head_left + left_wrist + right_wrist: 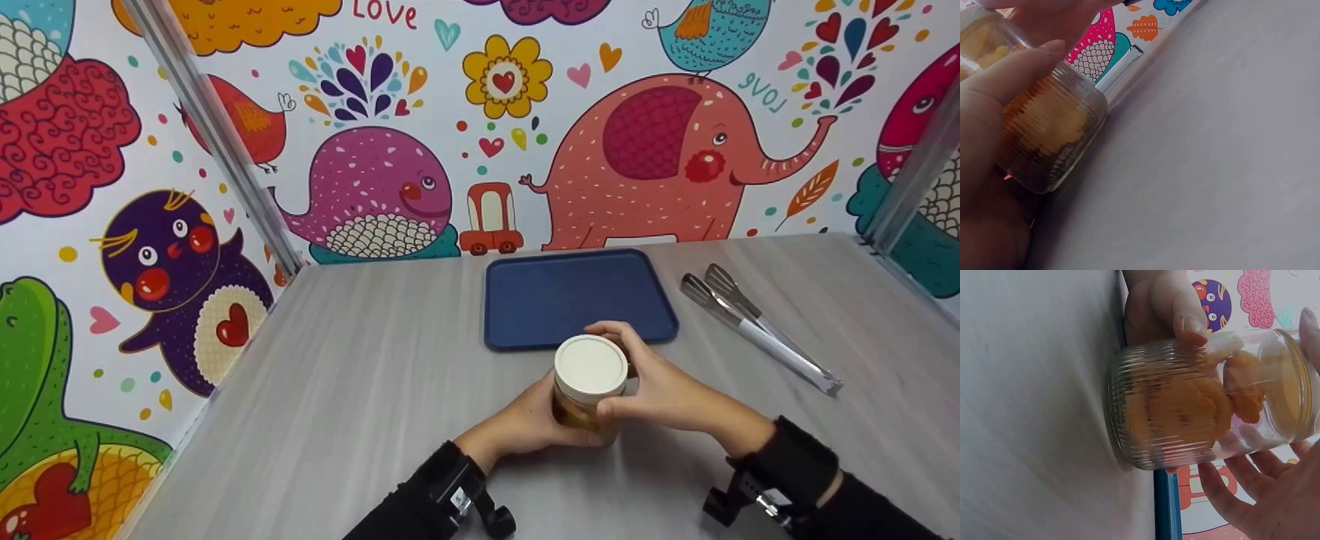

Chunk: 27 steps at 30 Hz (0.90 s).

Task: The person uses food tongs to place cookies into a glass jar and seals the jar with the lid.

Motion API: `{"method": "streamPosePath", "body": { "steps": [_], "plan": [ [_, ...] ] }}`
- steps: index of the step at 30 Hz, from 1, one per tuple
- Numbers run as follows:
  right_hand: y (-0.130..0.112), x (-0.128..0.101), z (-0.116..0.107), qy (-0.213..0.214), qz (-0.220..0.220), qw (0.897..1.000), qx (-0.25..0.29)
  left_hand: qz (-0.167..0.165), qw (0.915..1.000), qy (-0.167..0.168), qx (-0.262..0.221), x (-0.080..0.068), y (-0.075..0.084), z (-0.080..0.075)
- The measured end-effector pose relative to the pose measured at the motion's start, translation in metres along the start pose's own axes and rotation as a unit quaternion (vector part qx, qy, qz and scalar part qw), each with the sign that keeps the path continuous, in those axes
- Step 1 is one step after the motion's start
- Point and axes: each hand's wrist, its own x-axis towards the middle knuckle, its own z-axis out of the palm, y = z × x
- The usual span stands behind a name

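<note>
A ribbed glass jar (574,412) stands on the table in front of me, a cream-coloured lid (591,365) on its top. Golden cookies (1185,405) show through the glass in the right wrist view. My left hand (525,416) grips the lower body of the jar, thumb across the near side. Around the upper part, my right hand (667,390) holds the jar by the lid, its thumb on the near side and its fingers curving behind. In the left wrist view the left thumb lies across the jar (1055,124).
Just beyond the jar lies a dark blue tray (577,296). Metal tongs (757,330) rest to the right of it, heads pointing away. Walls printed with cartoon animals (375,180) close off the back and sides of the grey wood-grain table (360,360).
</note>
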Motion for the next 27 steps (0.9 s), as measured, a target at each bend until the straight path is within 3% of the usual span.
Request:
{"method": "streamPosePath", "body": {
  "steps": [3, 9, 17, 27],
  "plan": [
    [0.001, 0.000, -0.005, -0.029, -0.020, 0.999, 0.014, 0.001, 1.0000, 0.002, 0.006, 0.000, 0.000, 0.000],
    [-0.003, 0.001, -0.017, -0.053, -0.007, 0.998, 0.022, -0.002, 1.0000, 0.002, 0.004, 0.000, 0.001, 0.000],
    [-0.004, 0.003, -0.020, -0.035, -0.008, 0.999, 0.000, -0.002, 1.0000, 0.000, -0.003, 0.000, 0.000, 0.000],
    [-0.001, 0.002, -0.006, 0.012, 0.001, 1.000, -0.005, 0.013, 0.9999, 0.001, 0.004, 0.000, 0.000, -0.001]
  ]
}}
